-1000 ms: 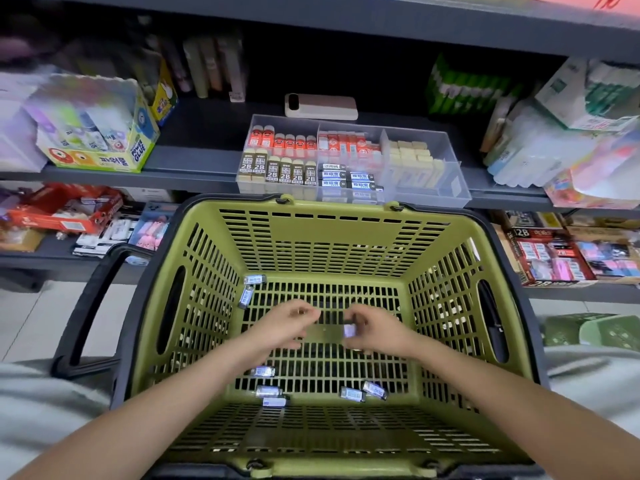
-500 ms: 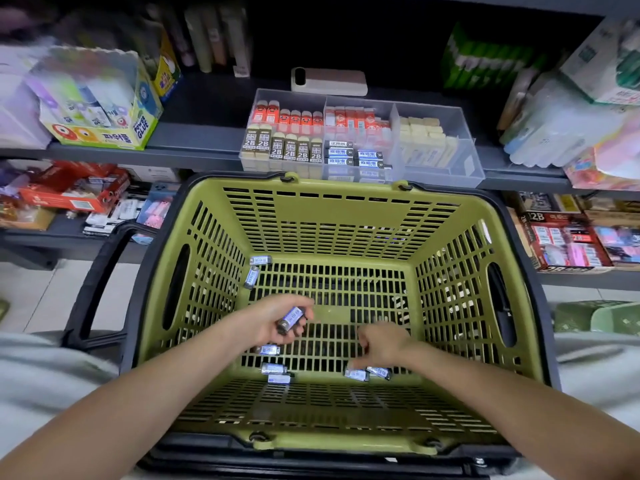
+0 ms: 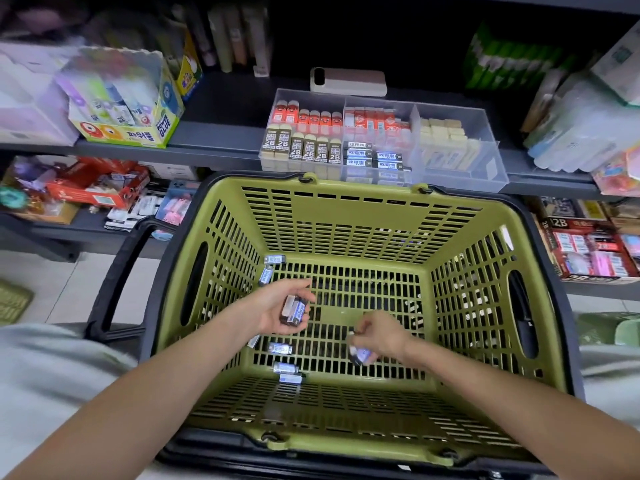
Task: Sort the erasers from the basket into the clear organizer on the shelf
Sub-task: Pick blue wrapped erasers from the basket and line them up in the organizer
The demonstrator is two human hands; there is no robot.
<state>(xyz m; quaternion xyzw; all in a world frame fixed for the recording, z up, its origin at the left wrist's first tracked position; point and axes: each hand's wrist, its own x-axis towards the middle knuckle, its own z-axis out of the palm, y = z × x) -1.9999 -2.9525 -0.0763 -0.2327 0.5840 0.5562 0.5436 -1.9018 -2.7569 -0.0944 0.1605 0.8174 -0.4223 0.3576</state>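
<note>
A green slatted basket (image 3: 360,220) with a black rim sits in front of me. Small dark-sleeved erasers lie on its floor: two at the far left corner (image 3: 269,268) and several near the front (image 3: 285,368). My left hand (image 3: 277,311) is palm up inside the basket, holding a couple of erasers (image 3: 293,310). My right hand (image 3: 379,336) is lower and to the right, fingers pinched on another eraser (image 3: 360,355). The clear organizer (image 3: 485,168) stands on the shelf behind the basket, its compartments holding rows of erasers.
A phone (image 3: 348,81) lies behind the organizer. A glue box (image 3: 128,105) stands at the left of the shelf, wrapped packs (image 3: 581,126) at the right. Lower shelves hold boxed stationery (image 3: 588,251). The basket's black handle (image 3: 117,271) hangs to the left.
My left hand now holds more erasers than before. My right hand has lifted an eraser off the basket floor near the front. The view has tilted slightly.
</note>
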